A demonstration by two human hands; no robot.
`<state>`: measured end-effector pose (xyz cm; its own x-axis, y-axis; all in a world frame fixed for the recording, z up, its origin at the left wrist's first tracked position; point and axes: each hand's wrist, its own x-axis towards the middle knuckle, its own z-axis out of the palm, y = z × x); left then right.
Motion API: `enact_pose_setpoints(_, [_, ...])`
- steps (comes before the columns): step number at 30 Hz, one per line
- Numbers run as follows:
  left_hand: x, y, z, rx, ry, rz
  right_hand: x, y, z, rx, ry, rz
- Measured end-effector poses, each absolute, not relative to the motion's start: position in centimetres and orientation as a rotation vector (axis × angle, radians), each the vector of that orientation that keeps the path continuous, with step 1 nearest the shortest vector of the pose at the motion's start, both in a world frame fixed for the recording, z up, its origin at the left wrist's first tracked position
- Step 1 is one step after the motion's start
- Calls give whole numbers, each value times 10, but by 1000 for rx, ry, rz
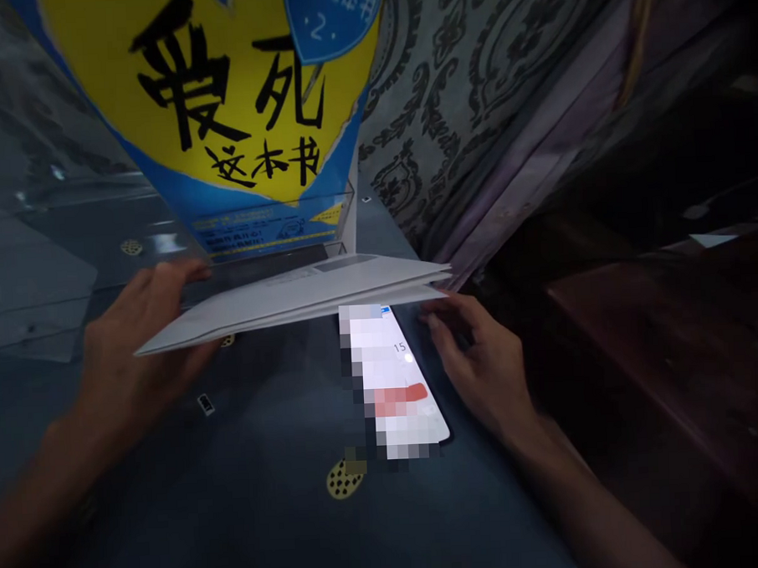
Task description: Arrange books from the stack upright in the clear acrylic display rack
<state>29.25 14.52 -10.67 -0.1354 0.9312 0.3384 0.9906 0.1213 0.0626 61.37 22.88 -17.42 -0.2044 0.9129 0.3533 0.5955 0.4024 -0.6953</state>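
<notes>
My left hand (146, 344) grips the left end of a few folded white sheets (291, 293), with its thumb below and its fingers above. The sheets are held edge-on over the dark table. By their right corner is my right hand (476, 355), its fingers curled close together; whether it touches the paper is hard to tell. Between the hands a phone (408, 371) lies with its screen lit, partly blurred out, its top end under the sheets. Behind the paper a blue and yellow book (239, 114) with large black characters stands upright in a clear holder.
The blue-grey table cloth (238, 508) has small yellow printed patches. A clear plastic object (33, 274) is at the left. Patterned fabric (409, 107) hangs behind the book, and a dark reddish surface (645, 331) is at the right, beyond the table edge.
</notes>
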Motion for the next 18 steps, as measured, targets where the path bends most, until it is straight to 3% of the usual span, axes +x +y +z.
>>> enact_pose_setpoints(11, [269, 113, -123, -2068, -1845, -486, 614, 230, -175, -1294, -1979, 473])
enact_pose_setpoints(18, [223, 48, -123, -1951, -1608, -454, 608, 217, -149, -1192, -2130, 117])
